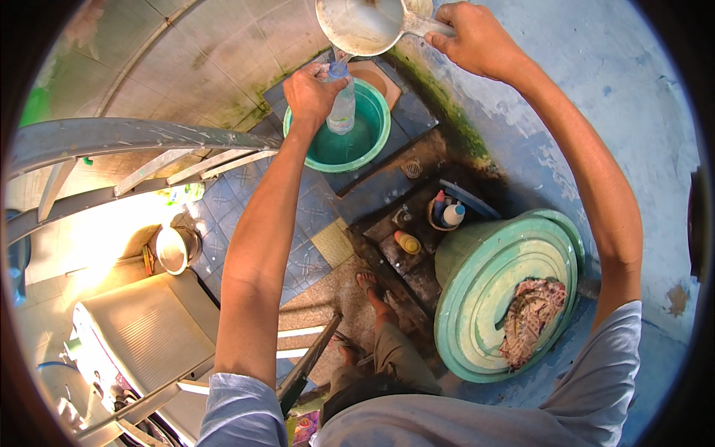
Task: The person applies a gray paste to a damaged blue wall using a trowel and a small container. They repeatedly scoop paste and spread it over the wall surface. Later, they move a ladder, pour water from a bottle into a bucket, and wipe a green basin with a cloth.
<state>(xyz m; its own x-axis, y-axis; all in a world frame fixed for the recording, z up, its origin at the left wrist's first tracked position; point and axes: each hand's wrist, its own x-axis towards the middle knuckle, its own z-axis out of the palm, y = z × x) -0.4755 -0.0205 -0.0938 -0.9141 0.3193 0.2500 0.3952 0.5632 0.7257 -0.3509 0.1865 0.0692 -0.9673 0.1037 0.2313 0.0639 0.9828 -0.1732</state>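
My left hand (310,95) is closed round the neck of a clear plastic bottle (342,112), which stands upright over a green basin (322,155). In my right hand (474,39) is the handle of a pale, stained dipper (357,26), raised at the top of the view. The dipper's rim is tilted just above the bottle's mouth, and a small stream seems to fall there. Greenish liquid covers the bottom of the basin. Whether the bottle's base touches it I cannot tell.
A large lidded green tub (477,313) with a crumpled rag (532,316) stands at right. Small bottles (453,215) and a yellow bottle (407,241) sit on a dark ledge. A metal ladder (141,141) crosses the left, above a pail (177,249) and a washing machine (153,328).
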